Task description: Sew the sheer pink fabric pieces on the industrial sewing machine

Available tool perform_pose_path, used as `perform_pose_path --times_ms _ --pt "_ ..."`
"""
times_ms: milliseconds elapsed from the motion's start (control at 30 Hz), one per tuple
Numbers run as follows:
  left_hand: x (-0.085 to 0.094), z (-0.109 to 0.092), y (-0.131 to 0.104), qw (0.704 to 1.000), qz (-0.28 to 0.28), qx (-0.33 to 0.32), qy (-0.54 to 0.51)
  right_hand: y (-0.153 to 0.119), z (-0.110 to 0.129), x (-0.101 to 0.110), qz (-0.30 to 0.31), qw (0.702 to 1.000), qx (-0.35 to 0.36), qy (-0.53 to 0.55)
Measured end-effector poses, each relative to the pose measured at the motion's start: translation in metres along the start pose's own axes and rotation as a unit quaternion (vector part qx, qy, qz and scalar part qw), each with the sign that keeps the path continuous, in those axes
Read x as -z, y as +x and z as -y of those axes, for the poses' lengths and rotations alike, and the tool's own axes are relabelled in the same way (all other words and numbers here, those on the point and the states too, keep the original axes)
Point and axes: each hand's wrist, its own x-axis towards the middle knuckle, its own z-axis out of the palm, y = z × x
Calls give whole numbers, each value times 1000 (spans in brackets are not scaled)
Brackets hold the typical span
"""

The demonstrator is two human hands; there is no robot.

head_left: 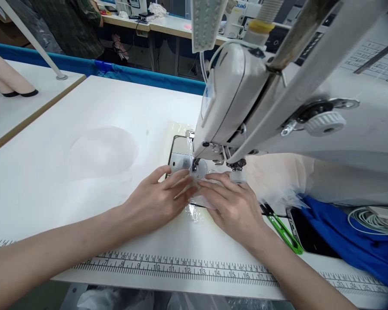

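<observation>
My left hand (pixel 163 196) is just left of the presser foot (pixel 195 165) of a white sewing machine (pixel 229 94). Its thumb and forefinger come together at a small piece of pale sheer fabric (pixel 207 201), while the outer fingers fan out over the metal needle plate (pixel 180 161). My right hand (pixel 234 204) grips the same fabric from the right, thumb below and fingers on top. Both sets of fingertips nearly meet in front of the needle area. Much of the fabric is hidden beneath the fingers.
Right of my hand lie green thread snips (pixel 286 234), a black phone (pixel 313 232), blue cloth (pixel 352 245) and a coiled cable (pixel 371 219). A sheer round piece (pixel 103 150) lies on the white table (pixel 58 193). A printed ruler (pixel 181 269) edges the front. A person (pixel 71 26) stands beyond.
</observation>
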Motion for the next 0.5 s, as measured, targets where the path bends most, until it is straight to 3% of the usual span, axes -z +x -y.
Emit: perform_pose_path --times_ms 133,500 --pt "0 1 0 1000 16 7 -15 0 -1 -1 -2 1000 2 -7" --pt "-8 9 3 1000 -3 17 -16 3 -5 -7 -13 999 7 -30"
